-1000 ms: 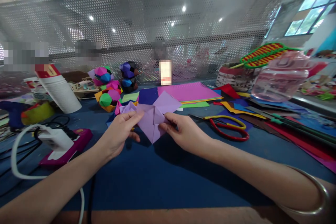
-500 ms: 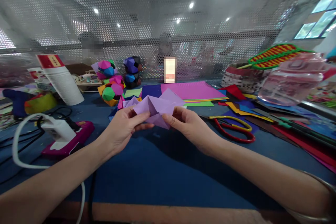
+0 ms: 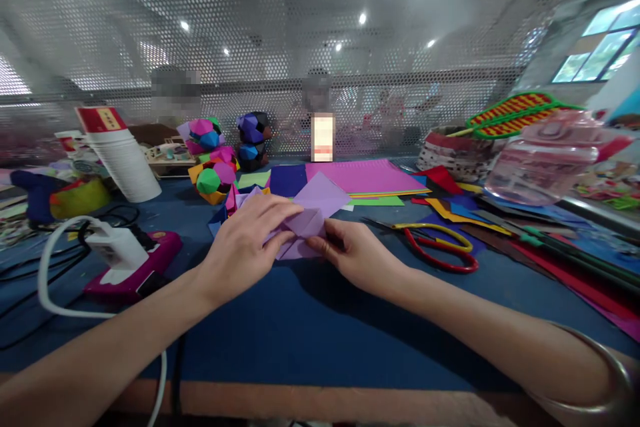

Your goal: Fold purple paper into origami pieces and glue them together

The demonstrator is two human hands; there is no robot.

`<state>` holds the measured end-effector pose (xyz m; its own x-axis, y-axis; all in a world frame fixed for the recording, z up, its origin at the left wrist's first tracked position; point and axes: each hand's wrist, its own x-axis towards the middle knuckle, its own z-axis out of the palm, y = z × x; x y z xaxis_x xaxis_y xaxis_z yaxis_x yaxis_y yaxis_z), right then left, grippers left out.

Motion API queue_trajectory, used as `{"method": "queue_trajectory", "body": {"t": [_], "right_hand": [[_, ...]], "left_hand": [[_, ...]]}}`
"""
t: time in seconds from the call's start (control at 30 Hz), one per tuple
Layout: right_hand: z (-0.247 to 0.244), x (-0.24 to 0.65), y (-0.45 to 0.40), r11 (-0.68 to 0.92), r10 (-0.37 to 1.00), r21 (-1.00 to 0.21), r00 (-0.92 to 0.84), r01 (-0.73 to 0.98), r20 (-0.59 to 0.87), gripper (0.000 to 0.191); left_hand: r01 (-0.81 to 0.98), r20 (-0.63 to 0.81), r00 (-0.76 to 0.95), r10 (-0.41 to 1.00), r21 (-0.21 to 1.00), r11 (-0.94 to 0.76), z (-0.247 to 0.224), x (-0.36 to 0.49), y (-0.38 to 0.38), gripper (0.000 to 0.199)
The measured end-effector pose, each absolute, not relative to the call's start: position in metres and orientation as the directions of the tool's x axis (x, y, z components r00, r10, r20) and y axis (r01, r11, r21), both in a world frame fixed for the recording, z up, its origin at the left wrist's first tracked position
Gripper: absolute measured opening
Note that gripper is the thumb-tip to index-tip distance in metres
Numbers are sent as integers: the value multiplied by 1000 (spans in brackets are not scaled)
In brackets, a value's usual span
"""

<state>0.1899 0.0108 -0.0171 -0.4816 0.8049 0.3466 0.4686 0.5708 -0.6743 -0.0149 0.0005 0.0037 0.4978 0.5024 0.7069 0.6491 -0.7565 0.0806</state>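
Observation:
A folded piece of light purple paper (image 3: 311,221) is held between both hands above the blue table. My left hand (image 3: 253,233) has its fingers laid over the paper's left part and its thumb below, pinching it. On the right edge, my right hand (image 3: 353,247) grips the paper between thumb and fingers. One square flap of the paper points up and away from me. Just behind my left hand lie more folded paper pieces (image 3: 233,200), partly hidden by it.
Scissors (image 3: 435,240) lie right of my right hand, near scattered coloured paper and a pink bottle (image 3: 545,163). Pink sheets (image 3: 375,177) lie behind. Colourful paper balls (image 3: 215,180), stacked cups (image 3: 127,163) and a magenta power strip (image 3: 135,270) with cables are at left.
My left hand has moved up and over the paper, its fingers now covering the left part. The near part of the paper is folded differently and sits slightly lower.

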Motion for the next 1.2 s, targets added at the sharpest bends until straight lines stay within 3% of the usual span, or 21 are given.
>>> {"method": "queue_trajectory", "body": {"t": [0.13, 0.23, 0.27, 0.33, 0.43, 0.5, 0.57, 0.63, 0.9, 1.07, 1.2], "right_hand": [[-20, 192, 14, 567, 804, -688, -486, 454, 342, 25], [-21, 192, 16, 547, 809, -713, -494, 438, 317, 27], [-21, 192, 15, 545, 806, -721, -504, 428, 310, 27], [-20, 191, 14, 548, 799, -722, -519, 422, 303, 27], [-17, 189, 12, 561, 795, -700, -525, 443, 305, 26], [-16, 188, 10, 568, 787, -697, -536, 437, 305, 27], [-15, 188, 8, 567, 780, -713, -546, 412, 305, 26], [-15, 188, 8, 548, 785, -748, -540, 374, 306, 26], [-12, 187, 13, 315, 910, -943, -316, 109, 267, 27], [-9, 185, 10, 280, 916, -960, -305, 20, 260, 30], [-8, 185, 8, 304, 905, -952, -319, 23, 281, 30]], "left_hand": [[646, 723, 542, 428, -33, -763, 6, -19, 3, 24], [623, 751, 512, 416, 8, -782, 8, -20, 5, 23], [618, 758, 467, 457, 90, -781, 9, -20, 6, 22], [586, 702, 323, 635, 379, -716, 11, -19, 7, 20], [330, 354, 141, 924, 864, -381, 15, -19, 9, 17], [88, 111, 133, 985, 989, -123, 17, -19, 10, 19], [-65, -37, 156, 987, 997, 47, 18, -20, 12, 23], [-124, -88, 173, 981, 986, 110, 18, -20, 12, 25], [-143, 154, 269, 951, 983, -118, 21, -13, 3, 37], [-52, 96, 219, 971, 995, -87, 12, -11, 5, 30], [-145, 23, 217, 976, 989, 8, 10, -13, 8, 20]]}}
